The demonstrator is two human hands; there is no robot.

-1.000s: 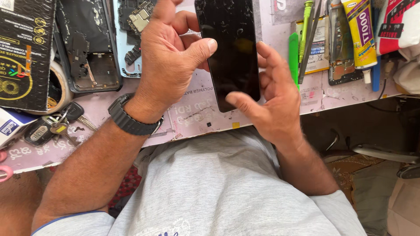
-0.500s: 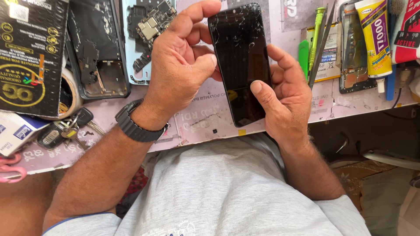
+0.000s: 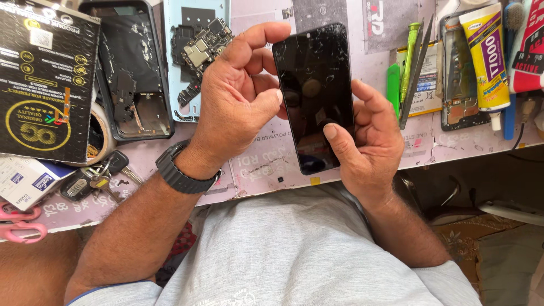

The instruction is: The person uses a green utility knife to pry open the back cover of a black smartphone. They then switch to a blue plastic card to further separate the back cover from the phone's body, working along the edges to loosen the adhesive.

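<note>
A black phone screen panel (image 3: 315, 85) with cracks near its top stands upright above the pink work mat (image 3: 266, 164). My right hand (image 3: 368, 141) grips its lower right side, thumb pressed on the glass. My left hand (image 3: 235, 96), with a dark watch on the wrist, holds the panel's left edge, its forefinger curled over the top left corner.
An opened phone back (image 3: 136, 85) and a pale blue frame with a circuit board (image 3: 198, 51) lie at the back left. A black box (image 3: 42, 79), keys (image 3: 99, 175) and pink scissors (image 3: 20, 224) sit left. A green screwdriver (image 3: 409, 62), tweezers and a yellow glue tube (image 3: 487, 56) lie right.
The view has shifted, so the panel and both hands sit lower in the picture. My left forefinger has hooked over the panel's top corner, and my right thumb has moved up the glass.
</note>
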